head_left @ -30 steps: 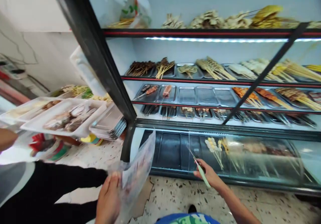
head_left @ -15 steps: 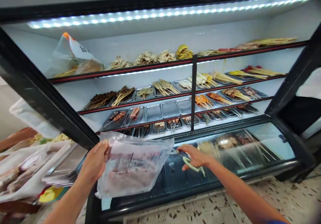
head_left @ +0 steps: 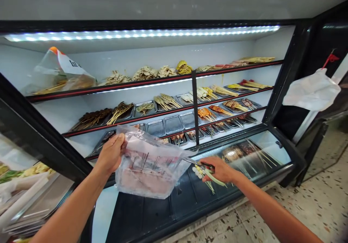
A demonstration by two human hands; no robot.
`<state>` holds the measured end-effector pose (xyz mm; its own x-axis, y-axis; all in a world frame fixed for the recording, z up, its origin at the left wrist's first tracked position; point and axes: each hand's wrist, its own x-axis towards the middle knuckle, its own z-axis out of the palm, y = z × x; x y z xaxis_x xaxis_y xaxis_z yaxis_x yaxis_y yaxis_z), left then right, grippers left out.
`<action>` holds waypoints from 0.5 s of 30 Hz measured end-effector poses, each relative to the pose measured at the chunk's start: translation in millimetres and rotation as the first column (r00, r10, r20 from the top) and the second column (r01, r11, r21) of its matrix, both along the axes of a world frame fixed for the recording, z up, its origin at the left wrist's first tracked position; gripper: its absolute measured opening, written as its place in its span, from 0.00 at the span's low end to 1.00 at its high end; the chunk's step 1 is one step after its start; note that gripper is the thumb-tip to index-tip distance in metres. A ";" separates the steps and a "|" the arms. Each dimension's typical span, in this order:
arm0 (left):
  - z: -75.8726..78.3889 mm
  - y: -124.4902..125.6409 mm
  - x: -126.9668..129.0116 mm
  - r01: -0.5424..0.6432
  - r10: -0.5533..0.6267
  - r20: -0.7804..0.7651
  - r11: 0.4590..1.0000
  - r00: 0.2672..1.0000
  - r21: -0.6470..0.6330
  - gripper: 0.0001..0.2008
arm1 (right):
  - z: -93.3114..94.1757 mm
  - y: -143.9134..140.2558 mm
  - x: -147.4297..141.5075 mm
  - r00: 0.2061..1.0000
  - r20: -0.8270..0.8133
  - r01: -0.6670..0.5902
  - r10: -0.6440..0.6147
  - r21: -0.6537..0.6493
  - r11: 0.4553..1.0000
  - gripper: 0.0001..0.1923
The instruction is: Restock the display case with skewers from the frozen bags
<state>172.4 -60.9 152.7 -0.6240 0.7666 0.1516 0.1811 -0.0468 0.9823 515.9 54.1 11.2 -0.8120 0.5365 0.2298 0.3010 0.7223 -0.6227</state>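
Note:
My left hand [head_left: 112, 153] pinches the upper left corner of a clear plastic bag [head_left: 146, 185]. Inside the bag lie flat pale-pink packs with thin dark skewers showing through the film. My right hand [head_left: 219, 169] grips a pair of scissors with pale green handles [head_left: 217, 180]. The blades point left and meet the bag's right edge; whether they cut into the film I cannot tell. Both hands are in front of a lit display fridge, with the bag hanging over its lower glass front.
Fridge shelves [head_left: 127, 121] carry metal trays of skewers, some trays bare. A tied bag of skewers [head_left: 65, 72] sits top left. Stacked trays [head_left: 40, 203] and food stand at lower left. A white plastic bag [head_left: 311, 90] hangs at right above the speckled floor [head_left: 323, 203].
The view has swung to the right, so the fridge shifts left and the hanging white bag shows more fully. My right hand's fingers have closed in round the scissors' handles.

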 end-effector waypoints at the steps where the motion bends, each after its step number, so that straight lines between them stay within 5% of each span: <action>1: 0.3 2.6 0.5 0.032 -0.033 0.016 0.999 0.999 0.031 0.16 | 3.5 0.2 0.2 1.000 -0.002 -0.001 0.001 0.015 1.000 0.31; 15: 21.2 20.4 16.6 0.183 -0.172 -0.127 0.980 0.977 0.074 0.16 | 26.0 7.2 4.9 0.996 0.043 -0.075 0.072 0.062 0.995 0.40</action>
<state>189.0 -40.5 173.9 -0.4526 0.8446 0.2860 0.2781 -0.1710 0.9452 520.8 61.4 37.2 -0.8582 0.4605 0.2269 0.2700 0.7809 -0.5633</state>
